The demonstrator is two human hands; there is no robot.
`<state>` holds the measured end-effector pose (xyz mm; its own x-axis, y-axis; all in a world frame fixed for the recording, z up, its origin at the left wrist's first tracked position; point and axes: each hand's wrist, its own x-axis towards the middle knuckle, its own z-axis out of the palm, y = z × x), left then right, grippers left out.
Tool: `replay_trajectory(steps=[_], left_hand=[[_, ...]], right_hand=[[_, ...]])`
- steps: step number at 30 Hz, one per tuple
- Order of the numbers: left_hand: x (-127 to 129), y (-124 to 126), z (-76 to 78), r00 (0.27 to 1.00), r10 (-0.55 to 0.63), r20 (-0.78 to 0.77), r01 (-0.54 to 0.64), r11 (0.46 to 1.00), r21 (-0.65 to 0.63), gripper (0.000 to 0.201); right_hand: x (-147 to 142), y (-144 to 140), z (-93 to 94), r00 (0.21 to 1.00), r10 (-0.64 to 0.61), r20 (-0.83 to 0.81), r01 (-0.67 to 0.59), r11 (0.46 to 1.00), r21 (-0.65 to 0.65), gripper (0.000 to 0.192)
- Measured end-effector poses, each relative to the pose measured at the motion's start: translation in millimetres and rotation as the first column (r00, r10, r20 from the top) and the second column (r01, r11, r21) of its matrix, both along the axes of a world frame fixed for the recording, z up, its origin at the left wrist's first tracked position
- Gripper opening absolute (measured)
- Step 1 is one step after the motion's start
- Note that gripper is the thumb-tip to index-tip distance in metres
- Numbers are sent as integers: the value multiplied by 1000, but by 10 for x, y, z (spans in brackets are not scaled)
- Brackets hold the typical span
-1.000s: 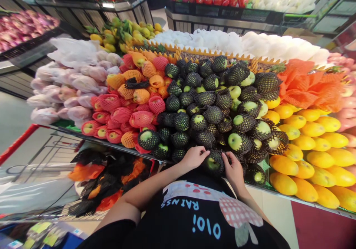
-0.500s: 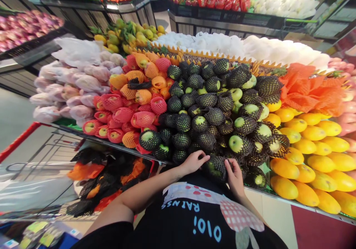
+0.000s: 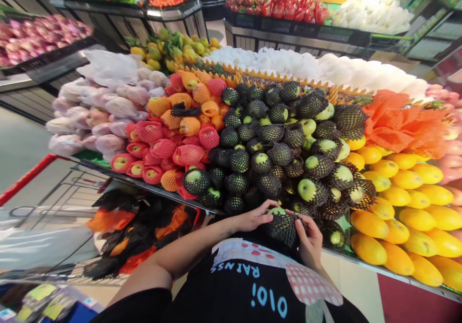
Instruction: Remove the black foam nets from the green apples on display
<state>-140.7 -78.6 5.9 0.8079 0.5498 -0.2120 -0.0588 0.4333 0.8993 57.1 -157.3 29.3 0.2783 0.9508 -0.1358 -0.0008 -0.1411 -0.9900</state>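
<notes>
Close to my body, at the front edge of the display, I hold a green apple (image 3: 283, 227) in a black foam net. Its pale green top shows through the net's opening. My left hand (image 3: 259, 216) grips the fruit from the left, its fingertips at the net's rim. On the other side, my right hand (image 3: 309, 239) pinches the net between thumb and fingers. Just beyond both hands lies a heap of green apples in black nets (image 3: 269, 183); some have their tops bare, as one apple (image 3: 307, 190) does.
Left of the heap are apples in pink and orange nets (image 3: 187, 154), then bagged pale fruit (image 3: 108, 116). Yellow mangoes (image 3: 407, 236) and loose orange netting (image 3: 404, 121) lie to the right. A red-handled cart (image 3: 32, 176) with discarded nets (image 3: 140, 231) stands at my left.
The held apple's green top now shows above the net's rim. My left hand has moved from pinching the net's edge onto the fruit, and my right hand has shifted slightly right and nearer me.
</notes>
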Motion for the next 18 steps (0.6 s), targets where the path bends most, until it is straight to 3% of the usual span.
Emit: replay_trajectory(steps=[7, 10, 15, 18], left_hand=[[20, -53, -69, 987, 156, 28, -157, 988, 17, 62], [22, -57, -68, 978, 207, 21, -207, 978, -10, 63], [11, -60, -41, 975, 220, 7, -220, 975, -18, 59], [31, -57, -27, 953, 299, 45, -296, 954, -50, 58]], right_hand=[[-94, 322, 100, 969, -55, -240, -4, 971, -239, 27], [-129, 434, 142, 934, -44, -355, -78, 943, -324, 30], [-200, 547, 156, 893, -23, -449, -164, 913, -373, 31], [-211, 572, 162, 891, -28, -453, -156, 918, -363, 30]])
